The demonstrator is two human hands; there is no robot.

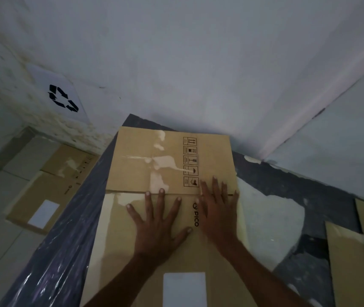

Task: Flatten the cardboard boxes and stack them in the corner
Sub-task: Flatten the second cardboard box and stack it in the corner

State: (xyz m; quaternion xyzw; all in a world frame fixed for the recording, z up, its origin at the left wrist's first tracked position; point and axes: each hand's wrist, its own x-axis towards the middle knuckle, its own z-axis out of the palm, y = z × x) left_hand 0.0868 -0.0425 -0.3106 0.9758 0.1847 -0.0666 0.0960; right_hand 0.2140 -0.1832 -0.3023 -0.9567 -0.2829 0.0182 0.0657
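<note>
A brown cardboard box (154, 165) with a PICO logo and a column of handling symbols lies flat on a dark plastic-wrapped surface (66, 240). My left hand (158, 222) rests palm down on the box with its fingers spread wide. Beside it, my right hand (217, 209) lies flat near the box's right edge, fingers across a fold line. Neither hand grips anything. A white label (184, 289) is stuck on the box's near part.
Another flattened box (50, 191) with a white label lies on the floor at the left, by the wall. A recycling sign (62, 98) hangs on that wall. More cardboard (353, 262) sits at the right. White walls meet in a corner behind.
</note>
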